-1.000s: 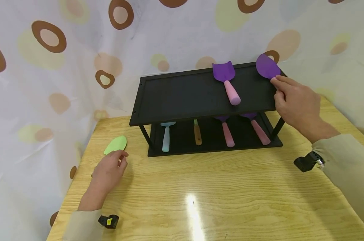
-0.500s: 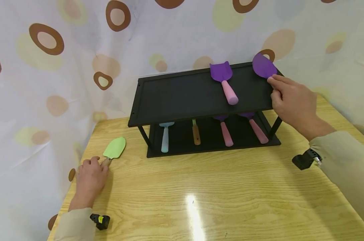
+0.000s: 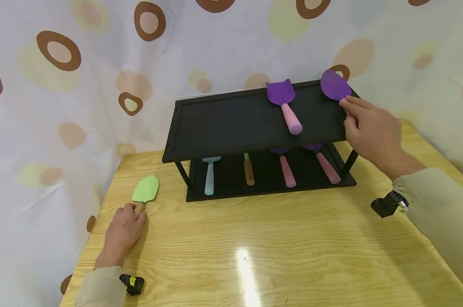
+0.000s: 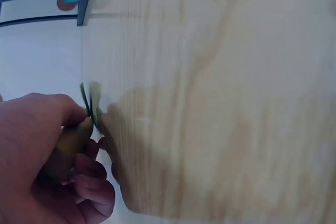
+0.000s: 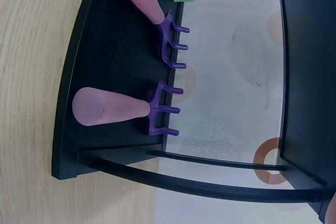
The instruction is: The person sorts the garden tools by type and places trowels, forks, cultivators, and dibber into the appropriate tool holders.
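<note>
My left hand (image 3: 124, 228) grips the wooden handle (image 4: 65, 153) of a small garden trowel with a light green blade (image 3: 145, 188), at the left of the table. In the left wrist view, thumb and fingers curl round that handle and the blade shows nearly edge-on. My right hand (image 3: 375, 132) holds a purple trowel (image 3: 335, 86) by its handle over the right end of the black rack's top shelf (image 3: 223, 128); fingers mostly hide the handle. Left of it on that shelf lies a purple shovel (image 3: 286, 102) with a pink handle.
On the rack's lower shelf (image 3: 231, 189) lie a light blue tool (image 3: 210, 177), a wooden-handled tool (image 3: 249, 172) and two purple hand rakes (image 5: 113, 107) with pink handles. A patterned cloth (image 3: 216, 47) hangs close behind the rack and along the left.
My left hand has come down from above the green trowel onto its handle, and the trowel has turned slightly. The right hand has stayed in place with the purple trowel.
</note>
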`<state>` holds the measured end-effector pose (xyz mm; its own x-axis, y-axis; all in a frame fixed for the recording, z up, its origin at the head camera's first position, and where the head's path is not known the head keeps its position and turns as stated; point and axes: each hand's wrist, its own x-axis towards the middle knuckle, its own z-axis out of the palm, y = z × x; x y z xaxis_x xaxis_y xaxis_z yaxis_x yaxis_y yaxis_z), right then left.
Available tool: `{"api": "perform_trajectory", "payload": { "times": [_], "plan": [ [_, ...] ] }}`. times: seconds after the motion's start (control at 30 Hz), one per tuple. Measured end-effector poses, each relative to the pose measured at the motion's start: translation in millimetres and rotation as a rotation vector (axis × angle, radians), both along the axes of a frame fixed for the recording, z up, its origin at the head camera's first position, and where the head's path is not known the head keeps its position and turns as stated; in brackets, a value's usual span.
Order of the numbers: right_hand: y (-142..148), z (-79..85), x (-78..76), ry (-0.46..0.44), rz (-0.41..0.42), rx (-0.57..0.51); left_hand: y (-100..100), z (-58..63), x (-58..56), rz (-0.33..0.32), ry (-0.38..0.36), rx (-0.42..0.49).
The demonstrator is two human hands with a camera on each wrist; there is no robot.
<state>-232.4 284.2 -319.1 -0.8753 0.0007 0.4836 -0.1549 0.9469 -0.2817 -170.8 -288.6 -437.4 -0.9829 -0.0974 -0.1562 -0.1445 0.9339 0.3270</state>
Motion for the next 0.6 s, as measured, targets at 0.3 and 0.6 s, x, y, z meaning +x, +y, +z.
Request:
{"api": "perform_trajectory", "payload": {
  "times": [0.3,0.6],
  "plan": [
    [-1,-3.5,1.4,0.041,0.01,-0.008,6,-0.4,3.2,0.013,0.062,0.051],
    [-3,0.5,1.3,0.041,0.022,-0.004,17,20.0,5.4,0.024,0.182,0.097]
  ]
}}
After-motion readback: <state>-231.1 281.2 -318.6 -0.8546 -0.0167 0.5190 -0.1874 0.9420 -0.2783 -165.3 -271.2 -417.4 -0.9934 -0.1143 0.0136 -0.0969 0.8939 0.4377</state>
